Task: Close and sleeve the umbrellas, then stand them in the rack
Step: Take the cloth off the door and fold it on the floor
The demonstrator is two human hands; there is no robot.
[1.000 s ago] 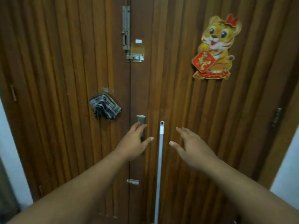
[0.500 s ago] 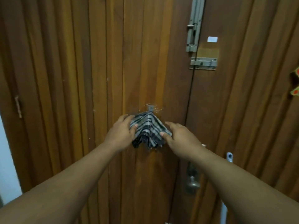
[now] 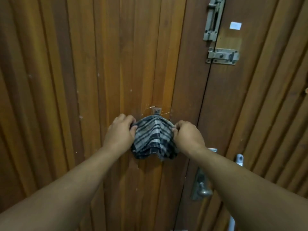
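Hanging from a small metal hook (image 3: 157, 111) on the ribbed, varnished wooden door (image 3: 75, 80), a plaid cloth sleeve (image 3: 152, 139) in dark and pale stripes droops in soft folds. The left hand (image 3: 120, 132) grips its left edge with curled fingers; the right hand (image 3: 187, 136) pinches its right edge likewise. A blank white sticker (image 3: 235, 25) carries no readable writing. Dull grey slide bolts (image 3: 216, 37) sit upper right, a rounded metal door handle (image 3: 202, 189) lower right.
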